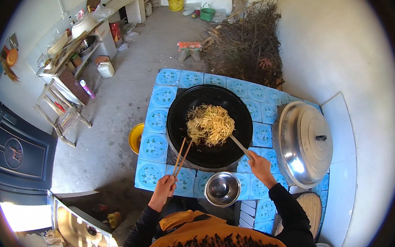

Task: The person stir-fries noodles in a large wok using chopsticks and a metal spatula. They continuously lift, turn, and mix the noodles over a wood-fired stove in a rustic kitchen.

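Observation:
A large black wok (209, 92) is set into a stove top of blue patterned tiles (156, 119). Noodles (214, 124) lie heaped in its middle, with darker shreds along the far left of the heap. My left hand (165, 190) grips a pair of wooden chopsticks (182, 160), their tips slightly apart over the wok's near left side. In my right hand (261, 167) is the handle of a metal utensil (241, 147). Its far end is hidden under the noodles. Between my hands, a stainless steel bowl (222, 190) stands at the stove's near edge.
A big domed metal lid (305, 144) leans at the right, above a wooden board (309, 211). Beyond the stove lies piled brushwood (250, 49). A yellow basin (136, 137) and a wooden chair frame (61, 111) are on the left; a metal sink (78, 229) is at lower left.

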### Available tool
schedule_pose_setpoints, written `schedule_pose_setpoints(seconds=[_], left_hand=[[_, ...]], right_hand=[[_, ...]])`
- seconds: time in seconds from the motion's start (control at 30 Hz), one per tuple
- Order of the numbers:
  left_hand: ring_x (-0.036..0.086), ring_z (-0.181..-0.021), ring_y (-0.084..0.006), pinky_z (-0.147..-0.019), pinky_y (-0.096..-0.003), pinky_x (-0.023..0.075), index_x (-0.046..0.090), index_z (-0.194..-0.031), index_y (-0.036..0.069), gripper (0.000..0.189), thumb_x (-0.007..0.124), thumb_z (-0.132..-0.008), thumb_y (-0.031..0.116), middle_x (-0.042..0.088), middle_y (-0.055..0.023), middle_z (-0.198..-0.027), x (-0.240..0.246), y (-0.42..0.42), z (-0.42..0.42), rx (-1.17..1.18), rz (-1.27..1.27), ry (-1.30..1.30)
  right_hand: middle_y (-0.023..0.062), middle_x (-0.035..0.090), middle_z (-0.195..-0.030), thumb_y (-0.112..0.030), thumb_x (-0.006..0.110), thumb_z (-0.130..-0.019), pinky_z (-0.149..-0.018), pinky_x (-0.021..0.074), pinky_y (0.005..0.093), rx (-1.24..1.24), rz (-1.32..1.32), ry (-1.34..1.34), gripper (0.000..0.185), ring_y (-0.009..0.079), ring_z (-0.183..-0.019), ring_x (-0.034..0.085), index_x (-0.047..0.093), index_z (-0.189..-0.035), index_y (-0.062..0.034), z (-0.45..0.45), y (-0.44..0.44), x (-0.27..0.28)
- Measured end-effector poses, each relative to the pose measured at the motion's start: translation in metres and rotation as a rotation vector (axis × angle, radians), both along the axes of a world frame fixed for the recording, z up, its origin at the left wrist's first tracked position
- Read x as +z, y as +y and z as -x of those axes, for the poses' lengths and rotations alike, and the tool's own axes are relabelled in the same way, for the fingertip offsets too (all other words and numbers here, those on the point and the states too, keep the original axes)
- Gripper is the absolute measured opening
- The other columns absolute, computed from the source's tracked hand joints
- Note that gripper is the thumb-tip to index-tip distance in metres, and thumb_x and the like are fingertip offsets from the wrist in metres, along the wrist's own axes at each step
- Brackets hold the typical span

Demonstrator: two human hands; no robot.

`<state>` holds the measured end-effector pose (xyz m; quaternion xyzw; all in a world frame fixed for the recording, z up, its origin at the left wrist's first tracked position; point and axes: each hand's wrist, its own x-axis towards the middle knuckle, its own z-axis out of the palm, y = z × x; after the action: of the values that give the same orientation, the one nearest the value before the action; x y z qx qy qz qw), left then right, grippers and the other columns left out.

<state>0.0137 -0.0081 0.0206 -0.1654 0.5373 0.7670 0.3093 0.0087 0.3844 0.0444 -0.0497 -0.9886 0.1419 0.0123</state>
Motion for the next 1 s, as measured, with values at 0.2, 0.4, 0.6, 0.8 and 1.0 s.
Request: schedule_pose_setpoints(seconds=[0.2, 0.4, 0.6, 0.8, 1.0], left_hand=[[0.033, -0.043, -0.0053, -0.039, -0.0200, 0.0256, 0.051, -0.087, 0.000, 0.025, 0.042, -0.095, 0.022, 0.042, 0.0010, -0.059, 0.009, 0.003, -0.002, -0.016, -0.007, 0.033], [0.032, -0.044, -0.0051, -0.040, -0.0196, 0.0249, 0.051, -0.088, 0.000, 0.026, 0.042, -0.095, 0.024, 0.041, 0.0013, -0.061, 0.006, -0.002, -0.008, -0.002, -0.021, 0.011], [0.032, -0.044, -0.0051, -0.040, -0.0194, 0.0251, 0.051, -0.088, 0.001, 0.025, 0.043, -0.095, 0.024, 0.041, 0.0016, -0.060, 0.002, -0.006, -0.013, 0.014, -0.022, -0.002], [0.033, -0.044, -0.0052, -0.039, -0.0194, 0.0252, 0.051, -0.089, 0.001, 0.024, 0.044, -0.094, 0.024, 0.041, 0.0015, -0.059, -0.002, -0.005, -0.011, 0.004, -0.036, 0.001], [0.033, -0.041, -0.0057, -0.037, -0.0197, 0.0249, 0.052, -0.087, -0.001, 0.024, 0.044, -0.094, 0.021, 0.042, 0.0008, -0.058, -0.001, -0.001, -0.008, 0.025, -0.054, -0.013]], right_hand=[[0.0146, 0.058, -0.070, -0.015, 0.061, -0.076, -0.052, 0.0453, 0.0436, 0.093, -0.278, 0.055, 0.042, 0.0319, -0.059, 0.059, 0.053, -0.118, -0.0136, 0.016, 0.004, 0.044], [0.0141, 0.056, -0.071, -0.004, 0.058, -0.070, -0.048, 0.0442, 0.0385, 0.257, -0.514, 0.157, 0.047, 0.0297, -0.056, 0.058, 0.053, -0.117, -0.0091, 0.041, -0.009, 0.072], [0.0141, 0.057, -0.072, -0.003, 0.057, -0.069, -0.047, 0.0439, 0.0370, 0.329, -0.581, 0.078, 0.043, 0.0290, -0.056, 0.059, 0.055, -0.112, -0.0076, 0.052, -0.012, 0.087], [0.0143, 0.060, -0.072, -0.007, 0.057, -0.070, -0.052, 0.0452, 0.0389, 0.360, -0.554, -0.043, 0.035, 0.0293, -0.062, 0.061, 0.060, -0.105, -0.0089, 0.047, -0.005, 0.067], [0.0101, 0.066, -0.084, -0.014, 0.055, -0.070, -0.068, 0.0490, 0.0402, 0.215, -0.399, -0.426, 0.023, 0.0294, -0.080, 0.063, 0.068, -0.088, -0.0142, 0.070, 0.020, 0.071]])
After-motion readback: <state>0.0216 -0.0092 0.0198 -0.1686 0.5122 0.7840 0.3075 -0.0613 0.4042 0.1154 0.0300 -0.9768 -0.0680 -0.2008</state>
